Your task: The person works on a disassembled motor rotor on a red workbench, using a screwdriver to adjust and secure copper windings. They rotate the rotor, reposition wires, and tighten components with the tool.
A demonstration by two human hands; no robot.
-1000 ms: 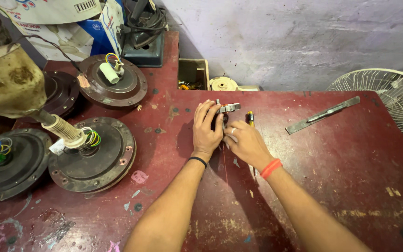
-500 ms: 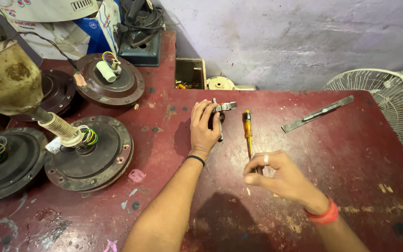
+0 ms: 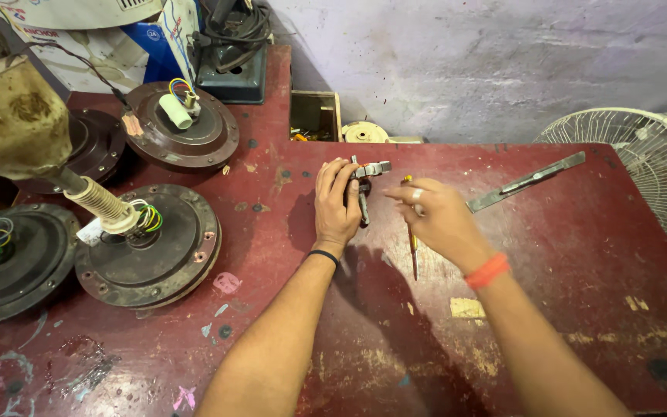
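Note:
My left hand [image 3: 337,205] rests on the dark red table [image 3: 580,293] and grips a small grey metal part [image 3: 370,170] that sticks out past its fingers. My right hand [image 3: 435,218] hovers just right of that part, thumb and fingers pinched together and pointing at it; anything between them is too small to see. A thin screwdriver with a yellow handle [image 3: 412,251] lies on the table under my right hand, partly hidden by it.
Three round ceiling fan motors with coloured wires lie at the left [image 3: 156,255] [image 3: 187,135] [image 3: 1,262]. A flat metal bar [image 3: 526,181] lies to the right. A white fan guard [image 3: 634,162] stands past the table's right edge. A small wooden box [image 3: 314,116] sits at the back.
My right hand went from beside the metal part down to the table's near side and has now come back up to the part. The left hand has stayed put.

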